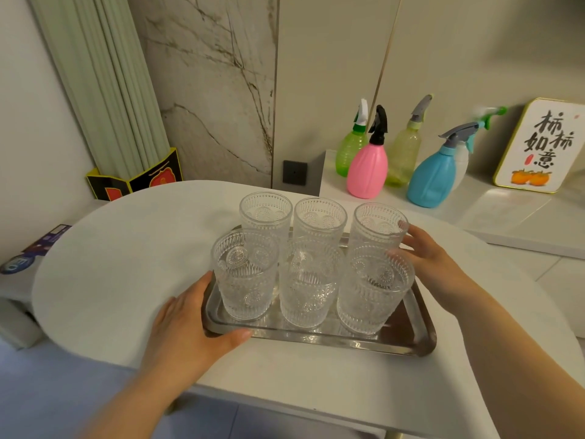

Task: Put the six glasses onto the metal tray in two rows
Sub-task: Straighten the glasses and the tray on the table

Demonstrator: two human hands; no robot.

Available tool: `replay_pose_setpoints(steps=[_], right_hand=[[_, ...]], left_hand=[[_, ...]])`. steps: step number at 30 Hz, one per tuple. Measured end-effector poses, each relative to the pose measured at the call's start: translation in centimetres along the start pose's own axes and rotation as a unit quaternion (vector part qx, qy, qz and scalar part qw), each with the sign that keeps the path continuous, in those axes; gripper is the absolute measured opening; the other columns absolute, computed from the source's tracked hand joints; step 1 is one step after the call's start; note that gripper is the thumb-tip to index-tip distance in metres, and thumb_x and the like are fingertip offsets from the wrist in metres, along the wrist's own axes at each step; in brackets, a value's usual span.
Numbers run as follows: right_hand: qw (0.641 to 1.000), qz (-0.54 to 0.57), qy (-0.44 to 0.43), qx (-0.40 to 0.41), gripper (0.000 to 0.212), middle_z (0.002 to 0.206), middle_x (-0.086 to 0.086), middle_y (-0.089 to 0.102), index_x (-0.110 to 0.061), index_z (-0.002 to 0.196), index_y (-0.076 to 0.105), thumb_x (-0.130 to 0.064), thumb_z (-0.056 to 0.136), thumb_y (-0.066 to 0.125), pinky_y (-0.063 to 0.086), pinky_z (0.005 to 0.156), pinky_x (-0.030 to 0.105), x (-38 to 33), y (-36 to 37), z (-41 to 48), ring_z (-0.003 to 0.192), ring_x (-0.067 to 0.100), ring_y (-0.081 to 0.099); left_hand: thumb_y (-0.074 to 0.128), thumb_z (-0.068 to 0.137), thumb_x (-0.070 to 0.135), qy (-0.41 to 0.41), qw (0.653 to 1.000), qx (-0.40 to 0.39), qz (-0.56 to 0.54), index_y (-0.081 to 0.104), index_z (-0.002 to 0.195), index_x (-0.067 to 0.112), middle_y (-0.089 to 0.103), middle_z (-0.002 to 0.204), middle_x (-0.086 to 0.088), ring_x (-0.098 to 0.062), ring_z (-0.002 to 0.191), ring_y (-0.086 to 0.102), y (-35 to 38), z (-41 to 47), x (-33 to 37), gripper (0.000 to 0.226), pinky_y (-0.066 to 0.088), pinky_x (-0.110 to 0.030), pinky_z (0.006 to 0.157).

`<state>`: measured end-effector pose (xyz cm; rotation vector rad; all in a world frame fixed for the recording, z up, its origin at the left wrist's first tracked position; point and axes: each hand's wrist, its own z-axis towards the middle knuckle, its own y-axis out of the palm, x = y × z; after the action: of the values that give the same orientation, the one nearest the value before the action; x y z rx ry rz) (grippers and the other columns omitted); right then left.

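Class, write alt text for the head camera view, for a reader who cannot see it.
Six clear patterned glasses stand upright in two rows of three on a metal tray on a white table. The left hand rests at the tray's near left corner; the right hand touches the right-hand glasses. Coloured spray bottles stand behind.
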<state>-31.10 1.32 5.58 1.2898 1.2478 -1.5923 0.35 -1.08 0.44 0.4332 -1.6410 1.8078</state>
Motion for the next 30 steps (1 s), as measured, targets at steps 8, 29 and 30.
replay_pose_setpoints(steps=[8, 29, 30], right_hand=[[0.999, 0.019, -0.012, -0.028, 0.033, 0.103, -0.015, 0.057, -0.037, 0.104, 0.050, -0.013, 0.083, 0.058, 0.051, 0.058, 0.009, 0.2, 0.3, 0.5, 0.081, -0.007, 0.063], [0.996, 0.090, 0.022, -0.014, 0.029, 0.109, 0.001, 0.061, -0.025, 0.112, 0.053, -0.009, 0.087, 0.051, 0.053, 0.072, 0.018, -0.3, 1.4, 0.1, 0.088, 0.008, 0.063], [0.996, 0.078, 0.034, 0.003, 0.030, 0.112, 0.001, 0.060, -0.023, 0.118, 0.051, -0.013, 0.089, 0.050, 0.051, 0.077, 0.022, -0.4, 1.3, -0.2, 0.093, 0.012, 0.061]], left_hand=[[0.079, 0.047, 0.044, -0.003, 1.000, -0.011, 0.002, 0.035, 0.130, 0.021, 0.058, 0.124, -0.007, -0.031, 0.113, 0.049, 0.0, 0.1, -0.1, 0.096, 0.034, -0.046, 0.101], [0.080, 0.047, 0.042, 0.021, 1.000, 0.008, 0.010, 0.037, 0.128, 0.024, 0.060, 0.120, -0.006, -0.032, 0.110, 0.051, 0.1, 0.1, -0.3, 0.094, 0.035, -0.041, 0.095], [0.080, 0.047, 0.043, 0.022, 1.000, 0.008, 0.010, 0.037, 0.128, 0.023, 0.060, 0.120, -0.007, -0.032, 0.110, 0.051, 0.1, 0.1, -0.2, 0.094, 0.035, -0.041, 0.095]])
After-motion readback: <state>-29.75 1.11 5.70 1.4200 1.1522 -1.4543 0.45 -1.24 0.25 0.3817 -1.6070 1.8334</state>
